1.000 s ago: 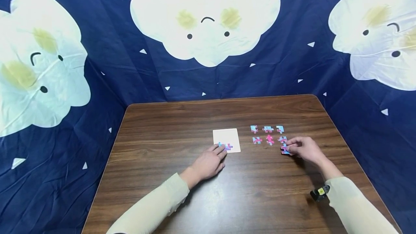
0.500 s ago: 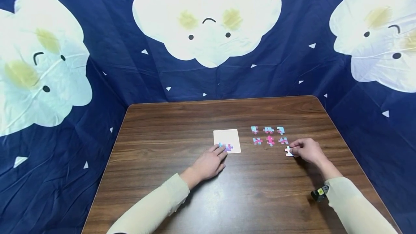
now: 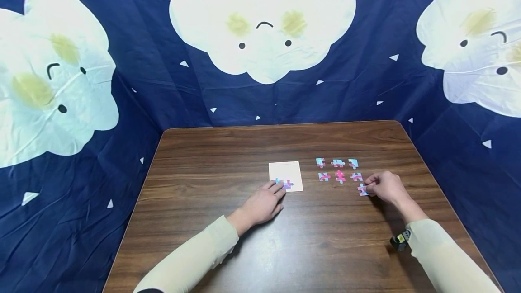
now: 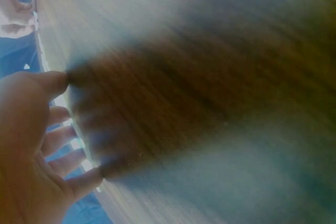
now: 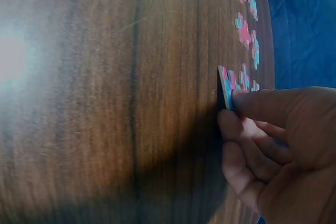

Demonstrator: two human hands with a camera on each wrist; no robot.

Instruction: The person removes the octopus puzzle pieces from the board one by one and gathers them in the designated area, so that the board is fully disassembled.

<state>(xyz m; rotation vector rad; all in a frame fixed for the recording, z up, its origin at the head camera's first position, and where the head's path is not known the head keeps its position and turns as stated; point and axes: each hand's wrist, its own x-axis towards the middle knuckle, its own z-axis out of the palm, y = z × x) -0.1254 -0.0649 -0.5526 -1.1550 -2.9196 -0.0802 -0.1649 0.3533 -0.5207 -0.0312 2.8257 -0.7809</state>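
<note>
My right hand [image 3: 386,187] pinches a blue and pink jigsaw puzzle piece [image 3: 362,190] between thumb and finger. In the right wrist view the piece [image 5: 228,86] shows its thin edge, tilted at the fingertips. My left hand [image 3: 260,202] lies with straight fingers over the lower left part of a white square board [image 3: 283,169]. Its fingertips rest on joined blue and purple puzzle pieces [image 3: 288,184] along the board's lower edge and partly hide them. In the left wrist view the fingers of the left hand [image 4: 42,140] are spread, with the board mostly hidden.
Several loose puzzle pieces lie in two rows right of the board, among them a pink piece [image 3: 339,176] in the near row and a blue piece [image 3: 338,163] in the far row. A dark blue cloud-patterned curtain [image 3: 260,103] stands behind the wooden table [image 3: 211,162].
The right hand has drawn its puzzle piece slightly right and away from the near row. The piece flashed white half a second ago and now shows blue and pink. The left hand stays put.
</note>
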